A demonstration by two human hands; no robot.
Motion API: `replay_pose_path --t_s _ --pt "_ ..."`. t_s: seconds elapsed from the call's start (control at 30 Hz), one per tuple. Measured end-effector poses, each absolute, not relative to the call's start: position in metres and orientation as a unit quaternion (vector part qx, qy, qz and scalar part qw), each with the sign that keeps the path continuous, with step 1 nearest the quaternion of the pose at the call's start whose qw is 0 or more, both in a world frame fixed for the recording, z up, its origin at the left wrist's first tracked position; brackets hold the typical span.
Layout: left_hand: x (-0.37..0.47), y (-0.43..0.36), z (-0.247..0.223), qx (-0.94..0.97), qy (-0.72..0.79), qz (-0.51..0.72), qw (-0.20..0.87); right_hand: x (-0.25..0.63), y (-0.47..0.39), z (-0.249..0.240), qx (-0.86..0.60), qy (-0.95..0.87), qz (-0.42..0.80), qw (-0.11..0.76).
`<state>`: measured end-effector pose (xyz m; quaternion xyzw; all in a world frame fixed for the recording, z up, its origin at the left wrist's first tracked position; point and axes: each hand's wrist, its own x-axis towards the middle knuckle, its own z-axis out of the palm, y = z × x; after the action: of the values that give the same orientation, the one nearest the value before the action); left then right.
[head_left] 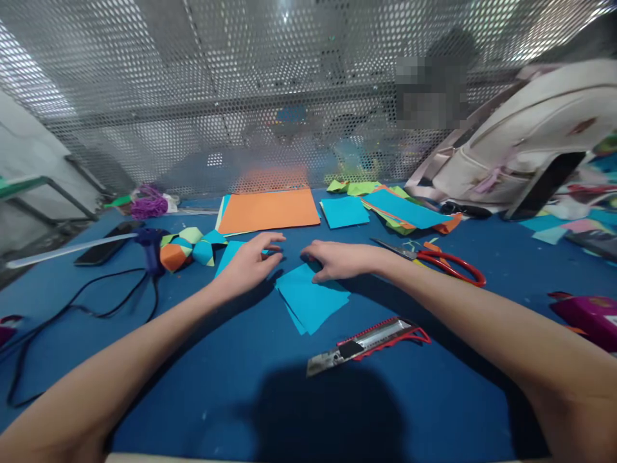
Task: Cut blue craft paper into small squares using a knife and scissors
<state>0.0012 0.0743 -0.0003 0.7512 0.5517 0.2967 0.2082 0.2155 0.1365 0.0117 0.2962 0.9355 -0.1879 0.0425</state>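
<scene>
A small stack of blue paper squares (311, 299) lies slightly fanned on the table in front of me. My right hand (332, 258) is over its far edge, fingers bent and apart, the thumb touching the top sheet. My left hand (253, 258) hovers to the left of the stack with thumb and fingers spread, nothing between them. Partly covered by that hand is another blue paper piece (225, 257). On the near side of the stack lies a box cutter (369, 341) with a red-edged handle, its blade end pointing left.
Red-handled scissors (446, 262) lie at right. Behind are orange sheets (270, 211), a blue square (344, 212) and paper strips (409, 209). Folded paper shapes (186, 247), a blue glue gun (152, 251) with cable and a phone (108, 244) occupy the left; a backpack (520, 141), the right.
</scene>
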Motion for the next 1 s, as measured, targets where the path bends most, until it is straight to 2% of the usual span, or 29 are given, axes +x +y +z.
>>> replay_pose_path --t_s 0.17,0.43,0.53,0.8,1.0 --pt "-0.023 0.088 0.011 0.743 0.588 0.274 0.163 0.207 0.155 0.019 0.271 0.933 -0.21 0.107" --pt "-0.066 0.105 0.019 0.744 0.637 0.171 0.108 0.21 0.149 0.016 0.23 0.949 -0.199 0.081" --pt "-0.076 0.109 0.014 0.757 0.633 0.119 0.107 0.207 0.145 0.019 0.218 0.95 -0.204 0.086" --pt "-0.077 0.106 0.013 0.792 0.601 0.014 0.108 0.189 0.151 0.025 0.205 0.942 -0.21 0.166" --pt "-0.081 0.109 0.012 0.775 0.621 -0.01 0.118 0.193 0.149 0.022 0.208 0.948 -0.193 0.147"
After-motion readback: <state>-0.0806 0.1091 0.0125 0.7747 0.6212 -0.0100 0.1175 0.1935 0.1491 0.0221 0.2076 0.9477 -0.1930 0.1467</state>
